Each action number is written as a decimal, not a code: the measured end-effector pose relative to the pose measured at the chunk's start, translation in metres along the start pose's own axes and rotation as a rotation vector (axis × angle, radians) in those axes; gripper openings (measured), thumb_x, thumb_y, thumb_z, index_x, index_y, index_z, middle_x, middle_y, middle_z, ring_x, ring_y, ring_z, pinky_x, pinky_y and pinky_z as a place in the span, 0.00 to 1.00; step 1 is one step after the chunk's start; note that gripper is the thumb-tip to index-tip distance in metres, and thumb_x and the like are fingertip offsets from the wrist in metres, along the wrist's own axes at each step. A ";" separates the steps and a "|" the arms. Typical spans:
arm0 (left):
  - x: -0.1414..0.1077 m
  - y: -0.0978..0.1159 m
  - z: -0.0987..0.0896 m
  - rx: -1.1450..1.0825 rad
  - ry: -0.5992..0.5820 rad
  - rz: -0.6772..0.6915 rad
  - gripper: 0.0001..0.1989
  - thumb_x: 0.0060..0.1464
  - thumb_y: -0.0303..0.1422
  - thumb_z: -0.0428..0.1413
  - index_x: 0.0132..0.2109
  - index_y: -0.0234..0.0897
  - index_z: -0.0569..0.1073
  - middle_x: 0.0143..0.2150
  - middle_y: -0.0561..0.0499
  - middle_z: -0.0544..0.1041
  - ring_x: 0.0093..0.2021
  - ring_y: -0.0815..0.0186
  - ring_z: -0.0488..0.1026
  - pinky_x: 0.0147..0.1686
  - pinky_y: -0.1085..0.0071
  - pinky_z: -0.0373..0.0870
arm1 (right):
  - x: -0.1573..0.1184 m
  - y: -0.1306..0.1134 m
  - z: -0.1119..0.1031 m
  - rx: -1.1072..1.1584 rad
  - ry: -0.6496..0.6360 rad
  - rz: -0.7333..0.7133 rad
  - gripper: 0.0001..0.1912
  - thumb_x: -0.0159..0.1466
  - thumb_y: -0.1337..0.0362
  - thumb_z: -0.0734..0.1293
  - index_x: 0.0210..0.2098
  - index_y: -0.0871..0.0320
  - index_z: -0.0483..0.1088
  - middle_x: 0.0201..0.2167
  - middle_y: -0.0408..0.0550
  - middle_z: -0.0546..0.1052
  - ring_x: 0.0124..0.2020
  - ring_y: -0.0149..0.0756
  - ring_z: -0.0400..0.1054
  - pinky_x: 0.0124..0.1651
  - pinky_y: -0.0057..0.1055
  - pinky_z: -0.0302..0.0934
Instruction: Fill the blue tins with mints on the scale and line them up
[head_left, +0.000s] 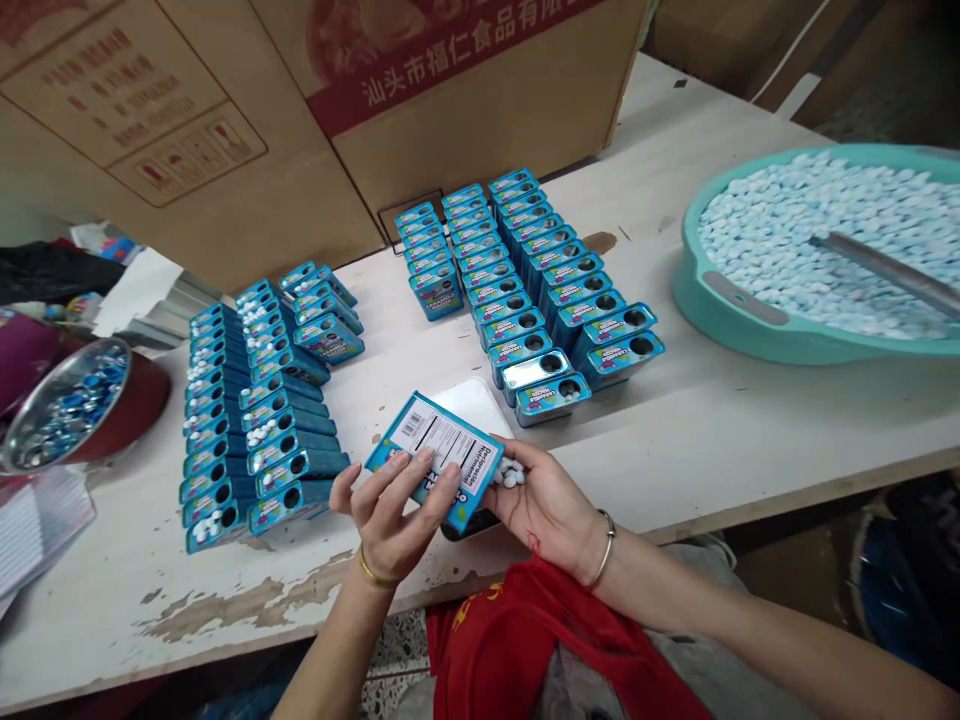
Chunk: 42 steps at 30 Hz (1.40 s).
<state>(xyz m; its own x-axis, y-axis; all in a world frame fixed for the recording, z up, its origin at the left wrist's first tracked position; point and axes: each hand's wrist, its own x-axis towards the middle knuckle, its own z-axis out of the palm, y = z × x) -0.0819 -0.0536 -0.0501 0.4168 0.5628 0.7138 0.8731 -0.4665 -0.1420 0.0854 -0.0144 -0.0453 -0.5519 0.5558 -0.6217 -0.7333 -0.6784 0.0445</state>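
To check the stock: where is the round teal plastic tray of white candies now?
In the head view, the teal tray sits at the right of the table, beside the rows of blue rectangular tins.

the tin [435,460] partly hides the mints [510,475] in the right hand [547,510].

**Small rectangular blue tin** [433,460]: printed metal, glossy, smooth. **Unprinted silver tin** [534,370]: bare metal, polished. **Round teal plastic basin** [739,300]: smooth, slight sheen. **Pale mint tablets** [825,230]: matt, chalky. **Long grey metal rod** [885,270]: dull sheen. **Brown cardboard carton** [465,100]: matt paper. **White-painted wooden tabletop** [112,600]: matt, rough at flaked patches. **Red cloth garment** [540,640]: soft, matt.
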 end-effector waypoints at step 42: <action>0.004 0.127 0.031 -0.538 -0.643 -0.268 0.09 0.60 0.28 0.45 0.43 0.37 0.70 0.43 0.45 0.71 0.39 0.63 0.71 0.32 0.71 0.69 | -0.052 -0.020 -0.082 -0.173 0.115 0.124 0.10 0.63 0.66 0.61 0.38 0.60 0.74 0.30 0.47 0.81 0.32 0.36 0.76 0.40 0.34 0.70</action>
<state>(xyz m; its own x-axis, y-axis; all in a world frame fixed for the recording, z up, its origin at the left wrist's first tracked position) 0.0383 -0.0893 -0.0868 0.4179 0.8992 0.1293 0.7919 -0.4303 0.4332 0.1613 -0.0690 -0.0777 -0.5776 0.4114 -0.7051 -0.5784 -0.8158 -0.0022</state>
